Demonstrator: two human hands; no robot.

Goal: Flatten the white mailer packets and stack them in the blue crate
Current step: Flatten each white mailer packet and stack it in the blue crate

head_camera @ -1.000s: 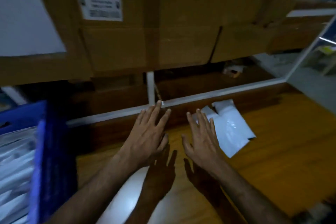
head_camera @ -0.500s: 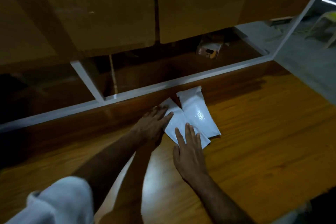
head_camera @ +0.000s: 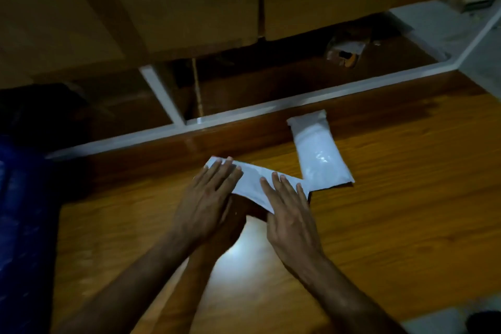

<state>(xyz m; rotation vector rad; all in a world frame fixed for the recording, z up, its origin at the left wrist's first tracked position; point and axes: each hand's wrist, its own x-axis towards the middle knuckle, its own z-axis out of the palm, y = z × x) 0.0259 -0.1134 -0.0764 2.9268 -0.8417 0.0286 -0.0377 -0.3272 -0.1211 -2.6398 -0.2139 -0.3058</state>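
Two white mailer packets lie on the wooden table (head_camera: 406, 198). The nearer packet (head_camera: 253, 184) lies crosswise in the middle, and both my hands lie flat on it. My left hand (head_camera: 208, 198) covers its left end with straight fingers. My right hand (head_camera: 287, 209) presses its right end, fingers straight too. The second packet (head_camera: 317, 152) lies just right of my hands, puffy, pointing toward the table's far edge, untouched. The blue crate (head_camera: 24, 211) shows as a dark blurred shape at the left edge.
A white frame rail (head_camera: 244, 114) runs along the table's far edge. Behind it stand large cardboard boxes (head_camera: 176, 3), with a small torn box (head_camera: 345, 49) in the gap below them. Bare tabletop extends to the right and toward me.
The nearer packet has been pulled left, away from the second one. Both hands now lie flat on it. The view has swung left, bringing the blue crate's edge back into view.
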